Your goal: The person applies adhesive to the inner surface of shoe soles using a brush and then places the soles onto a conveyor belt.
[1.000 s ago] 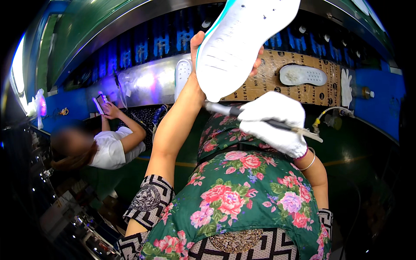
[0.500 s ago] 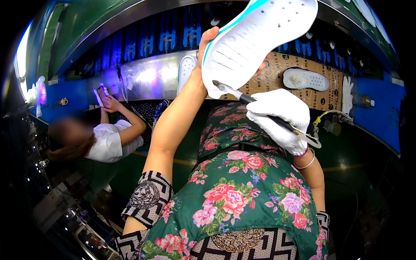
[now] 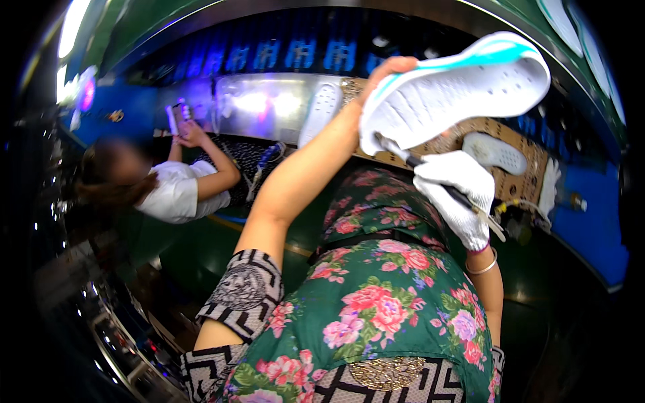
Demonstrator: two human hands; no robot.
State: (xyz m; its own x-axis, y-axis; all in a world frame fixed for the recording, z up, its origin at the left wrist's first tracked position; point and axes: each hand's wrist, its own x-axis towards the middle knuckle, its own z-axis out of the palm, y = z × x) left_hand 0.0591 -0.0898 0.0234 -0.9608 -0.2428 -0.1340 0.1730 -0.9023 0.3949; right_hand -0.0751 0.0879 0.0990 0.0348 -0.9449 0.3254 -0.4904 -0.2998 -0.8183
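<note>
The right hand (image 3: pixel 460 183), gloved, was closed pen-like round a slim dark-handled tool (image 3: pixel 414 161), whose tip met the near end of a white sole (image 3: pixel 463 97) in view; blur left contact uncertain. The bare left hand (image 3: pixel 381 77) gripped that sole by its turquoise edge—far fingers largely hidden—and held it tilted above the worktop (image 3: pixel 259 124). Tip work at that end seemed the step in hand; the next move probably called for a steady sole and a light touch. The left forearm slanted up and rightward, the right rose from below. Beyond, a second sole (image 3: pixel 494 153) lay on cardboard (image 3: pixel 521 136).
</note>
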